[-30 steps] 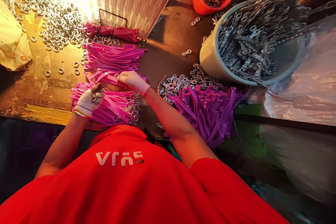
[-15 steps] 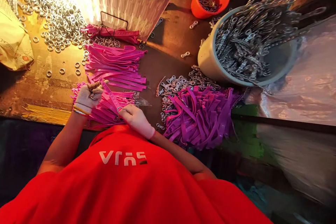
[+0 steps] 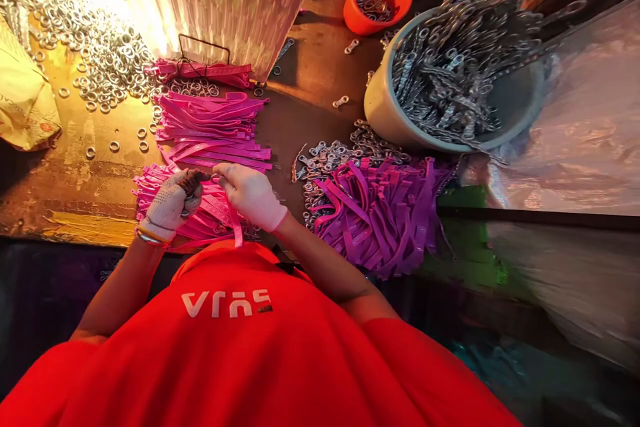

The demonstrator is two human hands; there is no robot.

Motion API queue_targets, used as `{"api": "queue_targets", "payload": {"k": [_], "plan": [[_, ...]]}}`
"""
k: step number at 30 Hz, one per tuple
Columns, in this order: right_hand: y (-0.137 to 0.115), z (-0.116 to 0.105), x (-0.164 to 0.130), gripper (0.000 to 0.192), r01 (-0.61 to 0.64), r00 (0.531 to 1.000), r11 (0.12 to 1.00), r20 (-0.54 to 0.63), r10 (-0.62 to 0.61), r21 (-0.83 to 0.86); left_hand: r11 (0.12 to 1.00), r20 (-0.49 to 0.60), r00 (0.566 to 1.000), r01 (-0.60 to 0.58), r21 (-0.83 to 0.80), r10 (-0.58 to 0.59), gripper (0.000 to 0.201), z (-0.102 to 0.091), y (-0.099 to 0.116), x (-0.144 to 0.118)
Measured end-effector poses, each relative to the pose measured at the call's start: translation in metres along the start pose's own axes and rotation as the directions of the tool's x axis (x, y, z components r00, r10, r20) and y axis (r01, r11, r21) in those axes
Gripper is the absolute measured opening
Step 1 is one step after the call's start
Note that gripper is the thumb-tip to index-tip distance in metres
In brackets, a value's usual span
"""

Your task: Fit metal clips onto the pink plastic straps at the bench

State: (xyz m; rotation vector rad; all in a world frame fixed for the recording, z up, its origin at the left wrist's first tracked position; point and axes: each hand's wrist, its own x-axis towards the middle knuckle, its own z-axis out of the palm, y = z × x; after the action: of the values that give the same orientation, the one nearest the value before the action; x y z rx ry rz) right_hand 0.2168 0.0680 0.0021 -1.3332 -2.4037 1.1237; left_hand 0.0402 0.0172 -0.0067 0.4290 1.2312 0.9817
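Observation:
My left hand (image 3: 170, 207), in a white knit glove with darkened fingertips, is closed in a pinch. Small metal glints show under its curled fingers, and what the fingertips grip is hidden. Close against them, my right hand (image 3: 253, 195) in a thin white glove pinches a pink strap (image 3: 235, 220), whose free end hangs down toward my red shirt. Both hands are above a heap of pink straps (image 3: 150, 183). Just beyond lies a neater row of pink straps (image 3: 210, 121).
Loose metal rings (image 3: 113, 53) cover the table's far left. Purple straps (image 3: 377, 213) and small metal links (image 3: 325, 159) are piled at right. Behind them stand a grey bucket (image 3: 373, 103) of twisted metal pieces and a red cup (image 3: 356, 17). A corrugated translucent sheet (image 3: 220, 0) rises at the back.
My right hand has moved up and met my left fingertips. The strap, earlier stretched between both hands with a ring at its lower end, now hangs below my right hand. The view has shifted slightly.

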Motion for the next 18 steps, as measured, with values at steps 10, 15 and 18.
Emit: {"api": "queue_targets", "payload": {"k": [10, 15, 18], "plan": [[-0.014, 0.000, -0.013, 0.032, 0.235, 0.955, 0.835, 0.279, -0.103, -0.497, 0.834, 0.151, 0.987, -0.134, 0.535, 0.061, 0.025, -0.008, -0.006, -0.009], [-0.005, 0.013, -0.021, 0.031, 0.179, 0.967, 0.845, 0.246, -0.059, -0.503, 0.819, 0.249, 0.963, -0.224, 0.529, 0.103, 0.006, -0.005, -0.009, -0.003], [0.001, 0.022, -0.027, 0.033, 0.202, 0.971, 0.831, 0.215, -0.102, -0.518, 0.923, 0.167, 0.986, -0.073, 0.379, 0.009, 0.013, -0.004, -0.013, -0.002]]}}
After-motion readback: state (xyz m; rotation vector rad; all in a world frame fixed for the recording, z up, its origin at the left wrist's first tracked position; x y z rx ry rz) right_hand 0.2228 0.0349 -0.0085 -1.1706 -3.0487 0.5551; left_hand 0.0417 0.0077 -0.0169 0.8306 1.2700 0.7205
